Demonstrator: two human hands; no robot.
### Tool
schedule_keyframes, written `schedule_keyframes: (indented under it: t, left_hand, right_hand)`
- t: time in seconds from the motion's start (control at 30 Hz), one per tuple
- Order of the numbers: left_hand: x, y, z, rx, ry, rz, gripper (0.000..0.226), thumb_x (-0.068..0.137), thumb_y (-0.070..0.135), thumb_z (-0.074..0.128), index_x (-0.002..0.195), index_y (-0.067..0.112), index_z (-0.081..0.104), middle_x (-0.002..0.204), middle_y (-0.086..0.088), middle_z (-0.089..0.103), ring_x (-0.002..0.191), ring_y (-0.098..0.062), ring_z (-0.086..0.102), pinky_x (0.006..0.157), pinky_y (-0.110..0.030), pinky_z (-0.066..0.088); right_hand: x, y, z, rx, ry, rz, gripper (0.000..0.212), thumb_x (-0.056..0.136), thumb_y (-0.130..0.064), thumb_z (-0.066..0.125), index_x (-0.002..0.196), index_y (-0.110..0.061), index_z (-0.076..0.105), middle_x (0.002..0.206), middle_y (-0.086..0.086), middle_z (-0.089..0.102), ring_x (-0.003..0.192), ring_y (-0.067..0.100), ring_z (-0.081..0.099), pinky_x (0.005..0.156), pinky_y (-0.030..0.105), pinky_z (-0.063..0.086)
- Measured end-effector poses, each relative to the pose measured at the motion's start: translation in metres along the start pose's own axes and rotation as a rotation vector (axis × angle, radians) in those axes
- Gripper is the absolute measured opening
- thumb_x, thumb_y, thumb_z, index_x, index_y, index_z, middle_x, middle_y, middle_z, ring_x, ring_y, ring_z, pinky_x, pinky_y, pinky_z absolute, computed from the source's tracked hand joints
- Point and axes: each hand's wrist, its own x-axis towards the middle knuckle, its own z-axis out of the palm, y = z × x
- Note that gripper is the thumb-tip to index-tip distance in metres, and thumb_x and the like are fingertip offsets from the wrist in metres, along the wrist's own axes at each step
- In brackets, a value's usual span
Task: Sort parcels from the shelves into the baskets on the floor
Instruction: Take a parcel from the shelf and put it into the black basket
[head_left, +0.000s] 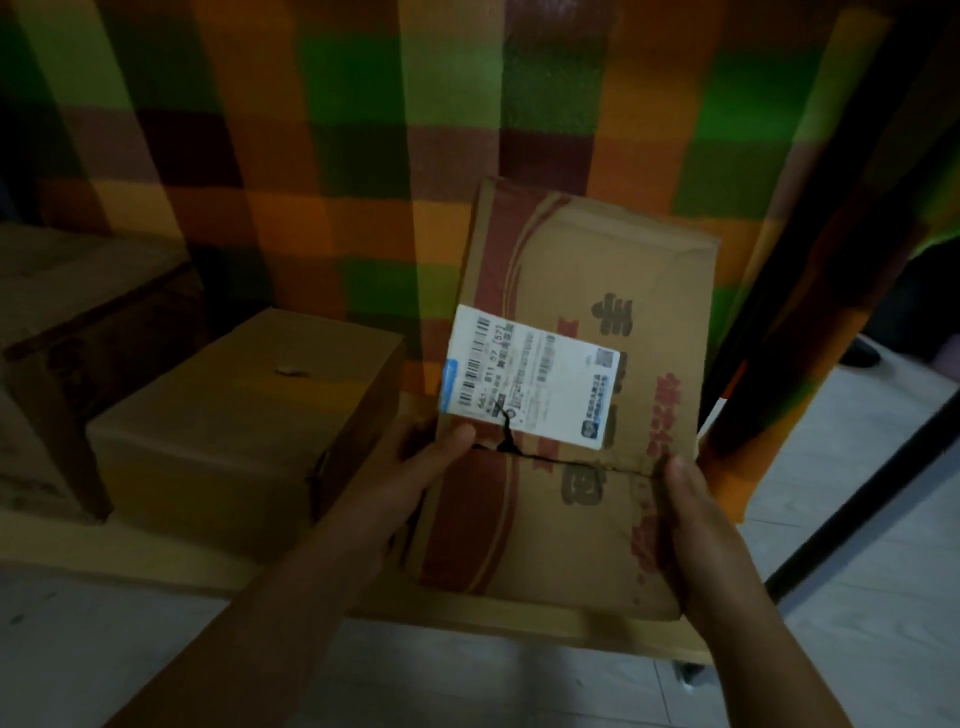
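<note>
While each hand (415, 457) grips a side, the parcel (571, 405) stands lengthwise, tilted.

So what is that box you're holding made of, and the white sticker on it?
The box in both hands looks like brown cardboard, matte, creased and torn along a seam. The sticker seems to be smooth printed paper, with barcodes; its finish is hard to tell.

The shipping label (530, 375) print is too blurred to read; the leftmost box (78, 332) is edge-cropped.
</note>
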Motion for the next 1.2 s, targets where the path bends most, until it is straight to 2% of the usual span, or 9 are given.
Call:
schedule_keyframes:
  t: [0.2, 0.3, 0.43, 0.53, 0.63, 0.73, 0.83, 1.0, 1.2]
  left_hand:
    - [-0.014, 0.076, -0.002, -0.073, 0.124, -0.121, 0.021, 0.076, 0.032, 0.068, 0.096, 0.030, 0.061, 0.097, 0.007, 0.069, 0.084, -0.005, 0.066, 0.067, -0.024, 0.050]
    - [-0.030, 0.125, -0.011, -0.100, 0.179, -0.208, 0.044, 0.060, 0.042, 0.075, 0.100, 0.029, 0.062, 0.102, 0.002, 0.070, 0.090, -0.014, 0.068, 0.073, -0.031, 0.052]
    - [-0.066, 0.172, -0.033, -0.139, 0.231, -0.322, 0.080, 0.048, 0.055, 0.084, 0.118, 0.027, 0.060, 0.116, -0.002, 0.069, 0.102, -0.019, 0.068, 0.089, -0.039, 0.053]
    - [-0.111, 0.208, -0.039, -0.139, 0.268, -0.369, 0.045, 0.069, 0.051, 0.074, 0.109, 0.035, 0.061, 0.112, 0.003, 0.070, 0.103, -0.016, 0.065, 0.095, -0.040, 0.048]
    - [-0.157, 0.231, -0.046, -0.142, 0.413, -0.412, 0.015, 0.083, 0.041, 0.063, 0.096, 0.033, 0.060, 0.100, 0.006, 0.069, 0.096, -0.014, 0.063, 0.091, -0.038, 0.046]
    - [-0.218, 0.252, -0.054, -0.145, 0.589, -0.430, 0.032, 0.080, 0.043, 0.065, 0.104, 0.023, 0.058, 0.103, -0.001, 0.069, 0.096, -0.019, 0.064, 0.093, -0.042, 0.048]
    - [-0.274, 0.262, -0.063, -0.195, 0.716, -0.444, 0.040, 0.080, 0.046, 0.065, 0.107, 0.019, 0.056, 0.105, -0.003, 0.068, 0.097, -0.022, 0.065, 0.094, -0.045, 0.048]
    - [-0.356, 0.274, -0.083, -0.317, 0.854, -0.444, 0.044, 0.073, 0.051, 0.070, 0.105, 0.023, 0.058, 0.106, -0.003, 0.069, 0.098, -0.023, 0.066, 0.096, -0.049, 0.047]
    - [-0.517, 0.276, -0.151, -0.501, 1.143, -0.322, 0.063, 0.062, 0.047, 0.080, 0.112, 0.016, 0.058, 0.108, -0.007, 0.069, 0.098, -0.024, 0.067, 0.094, -0.043, 0.050]
  right_hand:
    - [0.003, -0.076, 0.017, -0.034, -0.125, 0.058, 0.045, 0.083, -0.065, 0.046, 0.121, -0.043, 0.055, 0.123, -0.002, 0.065, 0.112, 0.022, 0.062, 0.098, 0.054, 0.045]
    - [0.004, -0.131, 0.030, -0.064, -0.215, 0.100, 0.052, 0.086, -0.060, 0.046, 0.129, -0.032, 0.051, 0.123, 0.001, 0.065, 0.112, 0.022, 0.063, 0.097, 0.049, 0.047]
    - [-0.003, -0.180, 0.051, -0.086, -0.328, 0.183, 0.039, 0.098, -0.036, 0.036, 0.129, -0.018, 0.050, 0.095, 0.001, 0.073, 0.084, 0.019, 0.070, 0.075, 0.035, 0.055]
    - [-0.027, -0.209, 0.067, -0.122, -0.392, 0.334, 0.032, 0.099, -0.039, 0.034, 0.123, -0.025, 0.049, 0.064, -0.002, 0.062, 0.052, 0.012, 0.055, 0.054, 0.026, 0.046]
    - [-0.054, -0.236, 0.085, -0.146, -0.453, 0.444, 0.031, 0.097, -0.044, 0.037, 0.122, -0.033, 0.052, 0.103, 0.000, 0.067, 0.089, 0.017, 0.064, 0.078, 0.035, 0.052]
    - [-0.088, -0.271, 0.106, -0.214, -0.588, 0.475, 0.025, 0.096, -0.044, 0.038, 0.110, -0.035, 0.057, 0.100, -0.006, 0.067, 0.085, 0.009, 0.061, 0.067, 0.027, 0.048]
    - [-0.123, -0.293, 0.125, -0.285, -0.735, 0.473, 0.042, 0.093, -0.048, 0.039, 0.127, -0.027, 0.054, 0.104, -0.004, 0.070, 0.085, 0.011, 0.068, 0.061, 0.024, 0.053]
    - [-0.176, -0.302, 0.161, -0.370, -0.916, 0.495, 0.058, 0.081, -0.066, 0.041, 0.129, -0.035, 0.053, 0.111, -0.002, 0.070, 0.104, 0.022, 0.064, 0.090, 0.046, 0.051]
    - [-0.316, -0.306, 0.265, -0.384, -1.204, 0.515, 0.070, 0.073, -0.062, 0.050, 0.137, -0.033, 0.046, 0.118, -0.001, 0.066, 0.107, 0.027, 0.063, 0.092, 0.047, 0.051]
